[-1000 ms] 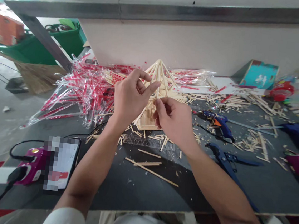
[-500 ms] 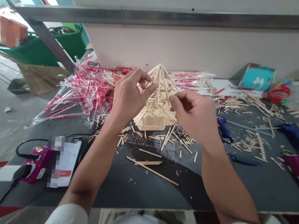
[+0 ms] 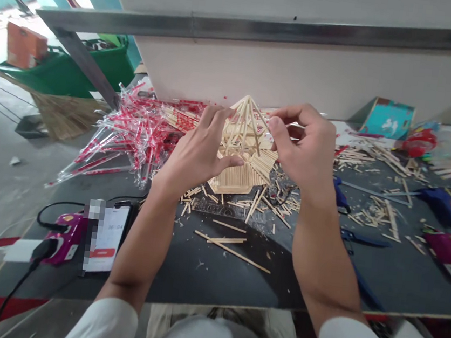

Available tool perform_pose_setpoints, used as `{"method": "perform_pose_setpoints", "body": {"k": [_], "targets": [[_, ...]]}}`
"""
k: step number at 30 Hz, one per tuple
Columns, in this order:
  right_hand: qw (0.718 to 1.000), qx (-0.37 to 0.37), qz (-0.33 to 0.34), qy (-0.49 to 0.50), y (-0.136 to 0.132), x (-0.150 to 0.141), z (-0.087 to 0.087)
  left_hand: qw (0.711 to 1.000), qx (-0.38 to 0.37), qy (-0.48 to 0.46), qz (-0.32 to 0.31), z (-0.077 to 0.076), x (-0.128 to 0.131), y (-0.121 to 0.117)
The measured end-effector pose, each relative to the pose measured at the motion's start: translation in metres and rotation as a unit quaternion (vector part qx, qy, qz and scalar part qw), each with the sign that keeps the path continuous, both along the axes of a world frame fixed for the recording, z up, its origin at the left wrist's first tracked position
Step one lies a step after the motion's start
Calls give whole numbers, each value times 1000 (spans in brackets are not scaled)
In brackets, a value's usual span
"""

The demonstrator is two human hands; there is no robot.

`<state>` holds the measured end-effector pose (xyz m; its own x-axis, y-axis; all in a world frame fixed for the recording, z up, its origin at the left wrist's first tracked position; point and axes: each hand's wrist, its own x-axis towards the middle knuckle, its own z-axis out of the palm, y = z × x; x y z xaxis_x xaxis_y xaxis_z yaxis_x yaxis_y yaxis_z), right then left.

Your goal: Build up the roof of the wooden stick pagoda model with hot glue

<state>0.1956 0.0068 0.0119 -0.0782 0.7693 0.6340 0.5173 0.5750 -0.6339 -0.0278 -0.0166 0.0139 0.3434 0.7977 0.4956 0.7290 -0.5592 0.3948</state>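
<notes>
We steady the stick model [image 3: 240,154] on the tabletop [image 3: 213,276], our left hand [image 3: 197,152] cupping its left side with fingers spread wide, while our right hand [image 3: 303,151] pinches narrow beside its peak, apparently bracing a roof strut.

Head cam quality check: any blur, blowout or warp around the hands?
Head view: both hands, left hand and right hand, and the stick model are fairly sharp; daylight at top left is blown out; the metal rail bows from wide-angle distortion; the phone screen is partly pixelated; soft arm shadows fall on the dark tabletop.
</notes>
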Motion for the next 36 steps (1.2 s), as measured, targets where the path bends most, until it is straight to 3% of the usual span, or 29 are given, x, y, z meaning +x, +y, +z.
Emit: {"method": "perform_pose_setpoints", "body": {"k": [10, 36], "targets": [[980, 0, 138, -143, -3, 14, 3, 999, -6, 36, 11, -2, 2, 1], [978, 4, 117, -173, 3, 4, -7, 997, -10, 52, 50, 1, 11, -2]]}}
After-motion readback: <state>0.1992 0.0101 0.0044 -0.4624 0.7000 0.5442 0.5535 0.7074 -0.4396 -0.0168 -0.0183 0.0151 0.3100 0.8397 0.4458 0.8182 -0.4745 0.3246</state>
